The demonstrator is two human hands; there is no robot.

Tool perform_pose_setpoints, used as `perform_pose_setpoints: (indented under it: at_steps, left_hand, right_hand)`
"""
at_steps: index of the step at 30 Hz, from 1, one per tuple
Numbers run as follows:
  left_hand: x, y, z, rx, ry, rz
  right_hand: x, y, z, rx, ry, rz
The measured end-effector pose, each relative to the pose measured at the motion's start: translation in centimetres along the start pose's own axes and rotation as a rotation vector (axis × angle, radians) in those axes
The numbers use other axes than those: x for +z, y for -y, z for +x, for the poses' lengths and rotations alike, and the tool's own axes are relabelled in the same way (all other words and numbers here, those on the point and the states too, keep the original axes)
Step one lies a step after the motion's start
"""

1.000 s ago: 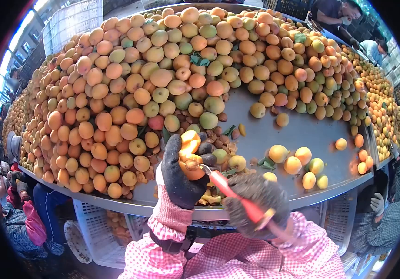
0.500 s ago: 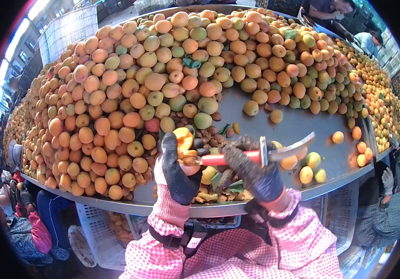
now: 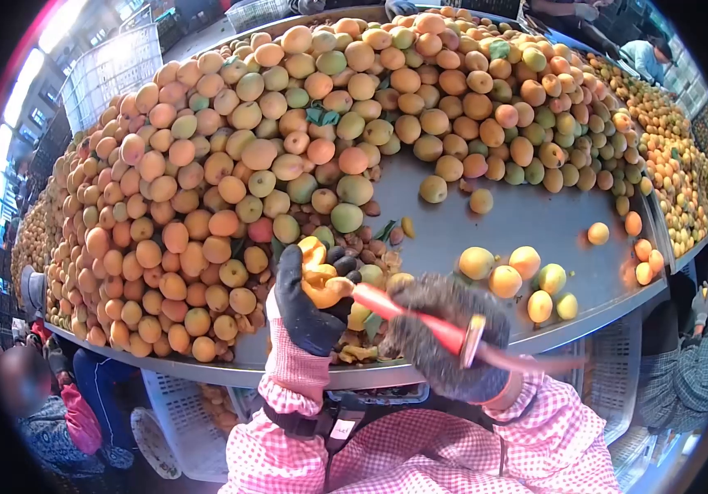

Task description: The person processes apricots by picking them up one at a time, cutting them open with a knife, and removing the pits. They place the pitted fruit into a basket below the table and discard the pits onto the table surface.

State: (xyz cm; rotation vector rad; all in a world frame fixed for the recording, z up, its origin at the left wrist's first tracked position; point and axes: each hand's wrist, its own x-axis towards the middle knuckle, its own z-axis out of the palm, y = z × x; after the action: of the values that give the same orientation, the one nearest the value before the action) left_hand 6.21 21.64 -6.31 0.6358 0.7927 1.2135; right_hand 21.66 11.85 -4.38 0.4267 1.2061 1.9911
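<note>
My left hand (image 3: pixel 305 309), in a dark glove, is closed around a cut-open apricot (image 3: pixel 314 272) whose orange flesh shows. In my right hand (image 3: pixel 444 329), also gloved, is a red-handled knife (image 3: pixel 379 301). Its curved blade points away to the right, blurred by motion, while the handle's far end meets the apricot by a pale brown lump, perhaps its stone. Below both hands lie green leaves and cut apricot pieces (image 3: pixel 354 352). Loose stones (image 3: pixel 374 245) are scattered on the metal table just behind them.
A big heap of whole apricots (image 3: pixel 230 156) covers the left and back of the metal table (image 3: pixel 428 222). Several loose apricots (image 3: pixel 505 281) lie to the right of my hands. White plastic crates (image 3: pixel 177 412) stand under the front edge. Other people (image 3: pixel 683 362) are at both sides.
My right hand has turned and moved slightly right and down, and the knife now slants, its blade swung downward. The apricot in my left hand looks more opened out.
</note>
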Motion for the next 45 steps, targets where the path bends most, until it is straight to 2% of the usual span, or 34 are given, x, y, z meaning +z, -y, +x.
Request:
perform_pose_setpoints:
  at_steps: [2,4,6,7,8,9,10,12,13,14,15,16,17,18,20,21,22,23,24,26,28,29,30,32,34,35,37,40,41,42,43,44,45]
  left_hand:
    - [0.0,-0.8,0.0,-0.255,-0.062,-0.253]
    - [0.6,-0.8,-0.5,-0.245,-0.076,-0.207]
    - [0.8,-0.6,-0.6,-0.237,-0.08,-0.163]
    - [0.6,-0.5,-0.4,-0.081,-0.129,-0.035]
    - [0.5,-0.7,-0.2,0.077,-0.178,0.094]
    - [0.4,-1.2,0.0,0.183,-0.254,0.143]
    - [0.5,-1.9,-0.2,0.226,-0.29,0.193]
    - [-0.1,-2.5,-0.1,0.343,-0.412,0.27]
    - [-0.3,-3.0,-0.3,0.343,-0.388,0.339]
    - [-0.1,-3.7,-1.0,0.282,-0.258,0.3]
    - [-0.9,-4.0,-1.3,0.295,-0.258,0.281]
    - [-1.9,-4.6,-1.6,0.314,-0.258,0.257]
    - [-2.0,-6.0,-2.7,0.294,-0.312,0.293]
    - [-3.0,-7.3,-4.0,0.301,-0.268,0.263]
    - [-5.2,-10.3,-7.2,0.278,-0.251,0.251]
    - [-5.2,-10.9,-9.1,0.342,-0.327,0.376]
    - [-5.2,-11.5,-10.9,0.412,-0.398,0.501]
    - [-9.5,-12.2,-12.1,0.763,-0.14,1.278]
    - [-12.6,-13.4,-12.5,0.776,-0.128,1.294]
    - [-16.2,-15.0,-13.1,0.251,-0.538,1.036]
    - [-15.5,-13.1,-14.1,0.649,-0.574,1.976]
    - [-12.2,-12.5,-13.6,0.613,-0.429,1.834]
    - [-9.5,-11.1,-12.2,0.7,-0.256,1.591]
    - [-3.4,-8.2,-9.7,0.531,0.033,1.804]
    - [0.1,-4.3,-6.1,0.293,0.348,2.198]
    - [1.7,-2.3,-5.0,0.076,0.449,2.394]
    - [1.6,0.3,-3.2,0.08,0.5,2.421]
    - [1.6,0.9,-1.2,0.085,0.508,2.427]
    - [1.5,0.7,-0.8,0.062,0.485,2.4]
    - [1.1,0.2,-0.8,0.217,0.41,2.263]
    - [1.0,-1.1,-1.0,0.245,0.415,2.068]
    - [1.7,-2.8,-1.9,0.269,0.418,1.874]
    - [2.7,-4.4,-3.3,0.294,0.433,1.748]
  right_hand:
    - [-1.9,1.2,1.2,-0.331,0.304,-1.285]
    - [-1.1,-0.3,1.7,-1.326,0.476,-2.974]
    - [-0.3,-0.6,1.6,-1.233,0.517,-3.199]
    - [-0.2,-1.0,1.3,-1.24,0.513,-3.2]
    - [-0.1,-1.4,1.1,-1.277,0.373,-3.247]
    - [-0.1,-1.9,0.8,-1.308,0.228,-3.287]
    - [0.1,-2.2,0.6,-1.308,0.223,-3.282]
    - [1.3,-2.4,0.1,-1.057,-0.134,-2.187]
    - [2.7,-2.6,-0.1,-1.066,-0.207,-2.327]
    - [4.1,-2.6,-0.5,-1.073,-0.278,-2.467]
    - [4.5,-1.8,-1.2,-1.154,-0.071,-2.668]
    - [4.9,-1.9,-1.7,-1.11,-0.338,-2.48]
    - [5.4,-1.8,-2.3,-1.134,-0.273,-2.419]
    - [5.8,-1.7,-2.9,-1.152,-0.215,-2.353]
    - [5.8,-0.3,-4.0,-1.358,0.009,-2.289]
    - [6.4,-1.7,-4.3,-1.331,-0.24,-2.047]
    - [6.2,-2.1,-4.6,-1.464,-0.261,-1.964]
    - [6.2,-1.5,-5.1,-1.5,-0.242,-1.981]
    - [6.1,-1.0,-5.8,-1.543,-0.224,-1.996]
    - [6.0,-0.9,-6.6,-1.559,-0.188,-1.977]
    - [5.9,-0.6,-7.4,-1.583,-0.164,-1.962]
    - [5.9,-0.5,-7.5,-1.59,-0.182,-1.981]
    - [5.8,-0.5,-7.6,-1.587,-0.203,-2.006]
    - [6.0,-0.3,-7.6,-1.607,-0.168,-2.016]
    - [6.4,-0.1,-7.5,-1.588,-0.19,-2.04]
    - [6.7,0.2,-7.4,-1.614,-0.179,-2.053]
    - [7.4,0.6,-7.5,-1.604,-0.194,-2.056]
    - [7.8,0.7,-7.7,-1.566,-0.267,-2.059]
    - [7.8,0.7,-7.5,-1.541,-0.209,-2.065]
    - [7.8,0.8,-7.4,-1.517,-0.146,-2.078]
    - [7.9,0.9,-7.4,-1.474,-0.243,-2.086]
    - [7.6,1.9,-7.3,-1.479,-0.236,-2.095]
    - [7.1,3.4,-7.2,-1.602,-0.045,-2.406]
